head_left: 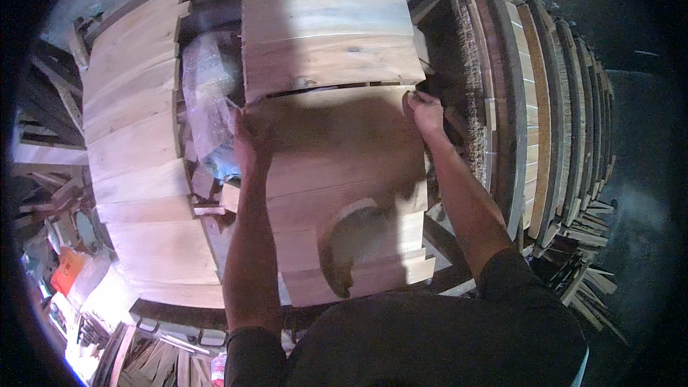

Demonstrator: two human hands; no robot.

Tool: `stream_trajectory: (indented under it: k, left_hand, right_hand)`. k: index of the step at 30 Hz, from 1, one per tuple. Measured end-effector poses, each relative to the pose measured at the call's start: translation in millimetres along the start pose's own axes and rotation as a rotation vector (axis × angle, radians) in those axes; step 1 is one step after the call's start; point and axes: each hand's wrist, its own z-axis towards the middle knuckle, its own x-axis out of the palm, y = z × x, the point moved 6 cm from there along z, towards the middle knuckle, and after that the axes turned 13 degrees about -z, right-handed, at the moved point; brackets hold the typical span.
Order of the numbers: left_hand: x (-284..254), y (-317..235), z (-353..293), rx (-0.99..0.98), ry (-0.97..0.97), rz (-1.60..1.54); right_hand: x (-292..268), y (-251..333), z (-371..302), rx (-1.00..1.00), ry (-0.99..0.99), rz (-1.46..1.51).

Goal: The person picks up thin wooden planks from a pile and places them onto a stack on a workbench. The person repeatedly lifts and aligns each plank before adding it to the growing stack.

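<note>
A pale wooden board (337, 125) lies crosswise in front of me, at the far end of a row of boards. My right hand (428, 112) is closed on its far right corner, with thumb and fingers pinched at the edge. At the opposite end, my left hand (252, 132) grips the left edge; its fingers are in shadow and partly hard to see. A narrow dark gap separates this board from the far panel of joined boards (330, 29). Nearer my body, more boards (294, 208) continue the row, partly shaded.
Another row of boards (143, 129) runs along the left. Clear plastic wrapping (208, 86) sits between the rows. Several panels stand on edge at the right, beside a dark wooden beam (505, 100). Wood scraps (591, 265) lie at the lower right, and offcuts (165, 365) at the lower left.
</note>
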Motion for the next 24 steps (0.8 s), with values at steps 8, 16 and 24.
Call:
stream_trajectory:
  k: [8, 16, 24]
  left_hand:
    - [-55, -68, -36, -0.042, -0.082, -0.348]
    - [-91, -43, -135, -0.043, 0.021, -0.046]
    - [-96, -23, -131, 0.074, 0.126, 0.026]
  right_hand:
    - [-72, 46, -77, -0.082, 0.073, 0.355]
    - [-71, -11, -181, -0.113, 0.254, 0.312]
    - [-77, -11, -166, -0.329, 0.235, 0.053]
